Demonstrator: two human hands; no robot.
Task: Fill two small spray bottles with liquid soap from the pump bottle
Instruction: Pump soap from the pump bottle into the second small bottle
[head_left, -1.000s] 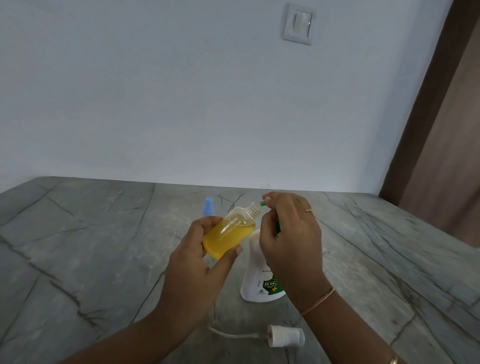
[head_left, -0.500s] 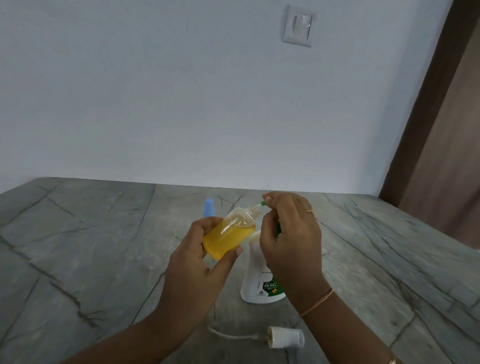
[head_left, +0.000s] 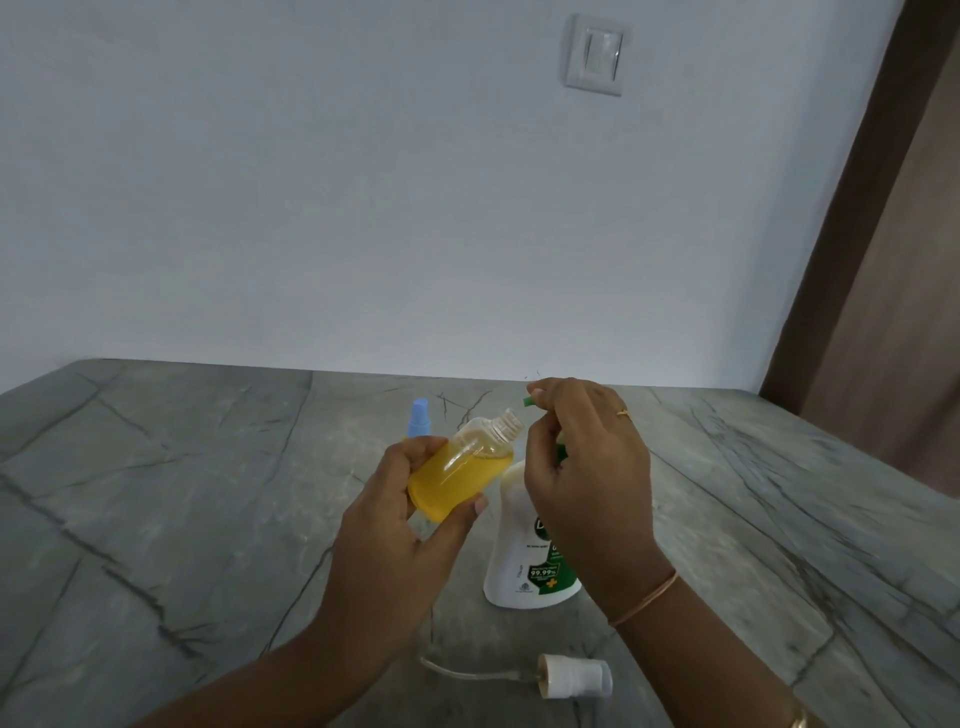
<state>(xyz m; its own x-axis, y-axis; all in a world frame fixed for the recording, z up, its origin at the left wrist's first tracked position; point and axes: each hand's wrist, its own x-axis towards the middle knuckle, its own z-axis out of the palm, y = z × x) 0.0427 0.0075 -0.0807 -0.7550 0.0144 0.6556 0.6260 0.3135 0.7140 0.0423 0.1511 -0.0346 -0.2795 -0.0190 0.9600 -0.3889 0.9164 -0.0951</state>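
Nearly full, uncapped spray bottle (head_left: 457, 470), tilted.

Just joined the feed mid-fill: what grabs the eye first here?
The uncapped spray bottle, mostly full of yellow soap, is held tilted at centre by the left hand. Just beside its neck, the right hand grips the green pump head of the white pump bottle, which stands on the counter. A white spray cap with its tube lies nearest the camera, and a blue-capped bottle stands behind.
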